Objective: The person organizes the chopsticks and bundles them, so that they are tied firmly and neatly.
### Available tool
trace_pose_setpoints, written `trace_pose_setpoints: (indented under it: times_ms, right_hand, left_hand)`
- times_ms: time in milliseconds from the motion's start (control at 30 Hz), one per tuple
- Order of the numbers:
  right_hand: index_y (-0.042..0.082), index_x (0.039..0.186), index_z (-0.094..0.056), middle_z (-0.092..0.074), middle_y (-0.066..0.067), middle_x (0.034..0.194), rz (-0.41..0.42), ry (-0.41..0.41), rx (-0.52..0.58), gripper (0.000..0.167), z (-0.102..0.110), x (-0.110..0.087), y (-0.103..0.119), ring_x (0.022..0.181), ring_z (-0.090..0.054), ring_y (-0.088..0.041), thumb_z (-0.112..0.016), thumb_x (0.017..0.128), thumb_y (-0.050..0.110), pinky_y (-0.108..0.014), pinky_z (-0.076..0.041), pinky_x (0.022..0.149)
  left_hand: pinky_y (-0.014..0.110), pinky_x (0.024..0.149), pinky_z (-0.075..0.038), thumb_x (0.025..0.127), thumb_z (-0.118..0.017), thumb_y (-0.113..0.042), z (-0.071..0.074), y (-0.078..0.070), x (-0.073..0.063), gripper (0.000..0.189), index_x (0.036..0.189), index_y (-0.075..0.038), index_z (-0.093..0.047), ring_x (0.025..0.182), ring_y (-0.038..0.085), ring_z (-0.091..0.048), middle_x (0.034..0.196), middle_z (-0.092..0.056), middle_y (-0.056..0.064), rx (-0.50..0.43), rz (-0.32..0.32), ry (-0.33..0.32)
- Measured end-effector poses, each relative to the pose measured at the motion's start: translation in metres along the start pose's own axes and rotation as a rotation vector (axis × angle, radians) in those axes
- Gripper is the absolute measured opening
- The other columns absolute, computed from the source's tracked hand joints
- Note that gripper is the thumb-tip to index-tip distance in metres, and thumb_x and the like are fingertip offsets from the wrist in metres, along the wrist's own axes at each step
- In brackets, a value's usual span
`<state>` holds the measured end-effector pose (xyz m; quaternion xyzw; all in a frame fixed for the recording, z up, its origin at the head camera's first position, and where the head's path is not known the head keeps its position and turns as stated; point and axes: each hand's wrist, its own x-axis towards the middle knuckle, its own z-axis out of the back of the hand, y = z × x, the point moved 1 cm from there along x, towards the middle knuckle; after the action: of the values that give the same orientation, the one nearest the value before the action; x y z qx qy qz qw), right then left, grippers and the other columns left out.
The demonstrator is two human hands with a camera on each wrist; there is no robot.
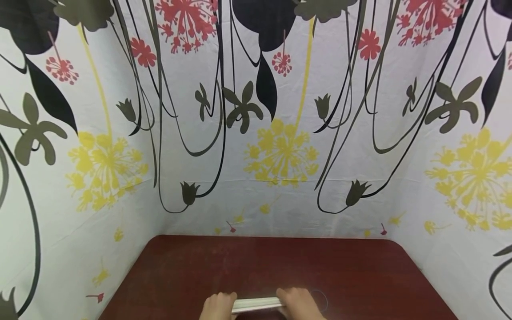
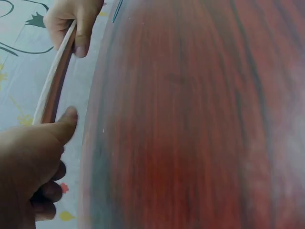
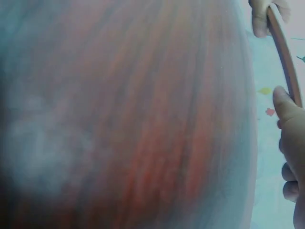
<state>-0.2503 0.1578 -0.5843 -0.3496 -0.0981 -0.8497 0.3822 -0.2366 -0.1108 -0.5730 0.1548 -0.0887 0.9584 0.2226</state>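
Observation:
Between my two hands, at the bottom middle of the head view, is a slim, long piece (image 1: 257, 304), pale along one side. In the left wrist view the same slim piece (image 2: 58, 78) shows a whitish edge beside a reddish-brown side; its exact kind I cannot tell. My left hand (image 1: 218, 306) grips one end, thumb lying along it. Its other end is held by my right hand (image 1: 300, 304), thumb on the near face in the right wrist view. Both palms hide the ends of the slim piece (image 3: 285, 57). It is held at the near edge of the table.
The dark red-brown wood-grain table (image 1: 272, 262) has rounded far corners. A thin ring-like loop (image 1: 327, 303) lies on it, just right of my right hand. White cloth (image 1: 256, 213) printed with red, yellow and dark flowers hangs around the back and sides.

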Motion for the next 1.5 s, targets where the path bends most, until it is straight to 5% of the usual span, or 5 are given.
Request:
trace_pose_setpoints:
  times_ms: [300, 467, 700, 1333, 1500]
  right_hand:
    - [0.026, 0.063, -0.044, -0.036, 0.021, 0.055, -0.097, -0.082, 0.063, 0.049, 0.009, 0.01, 0.003, 0.048, -0.026, 0.007, -0.085, 0.072, 0.052, -0.014, -0.028, 0.045]
    - [0.025, 0.059, -0.057, -0.051, 0.018, 0.052, -0.419, -0.216, 0.2, 0.035, 0.019, 0.012, -0.002, 0.049, -0.039, 0.006, -0.078, 0.086, 0.034, -0.02, -0.036, 0.046]
    - [0.013, 0.079, -0.075, -0.075, 0.004, 0.079, -0.732, -0.274, 0.691, 0.034, 0.025, 0.017, 0.005, 0.078, -0.07, -0.009, -0.052, 0.102, 0.006, -0.027, -0.055, 0.073]
    - [-0.001, 0.094, -0.074, -0.075, -0.014, 0.087, -0.461, -0.36, 0.848, 0.052, 0.037, 0.026, 0.008, 0.081, -0.075, -0.022, -0.023, 0.103, -0.009, -0.027, -0.057, 0.076]
    - [-0.008, 0.11, -0.069, -0.074, -0.02, 0.102, -0.39, -0.374, 0.841, 0.054, 0.037, 0.027, 0.007, 0.099, -0.073, -0.022, -0.016, 0.102, -0.008, -0.028, -0.055, 0.087]
  left_hand:
    - [0.034, 0.039, -0.039, 0.061, -0.088, -0.027, 0.006, -0.009, 0.0, 0.025, 0.061, -0.017, -0.064, 0.043, 0.017, -0.049, 0.057, -0.045, -0.008, 0.018, 0.084, -0.286]
    - [0.029, 0.036, -0.033, 0.064, -0.087, -0.022, 0.008, -0.007, -0.002, 0.024, 0.058, -0.018, -0.064, 0.038, 0.011, -0.041, 0.051, -0.042, -0.01, 0.04, 0.075, -0.446]
    - [0.029, 0.036, -0.03, 0.063, -0.087, -0.025, 0.012, -0.008, 0.001, 0.026, 0.057, -0.02, -0.062, 0.038, 0.011, -0.04, 0.049, -0.047, -0.01, 0.002, 0.029, -0.354]
    - [0.034, 0.035, -0.028, 0.071, -0.08, -0.039, 0.019, -0.026, 0.007, 0.046, 0.047, -0.021, -0.046, 0.034, 0.016, -0.035, 0.041, -0.043, -0.003, 0.163, 0.112, -0.315]
    - [0.035, 0.037, -0.031, 0.051, -0.083, -0.03, 0.016, -0.03, 0.005, 0.04, 0.049, -0.023, -0.044, 0.037, 0.015, -0.038, 0.043, -0.044, -0.005, 0.162, 0.155, -0.308]
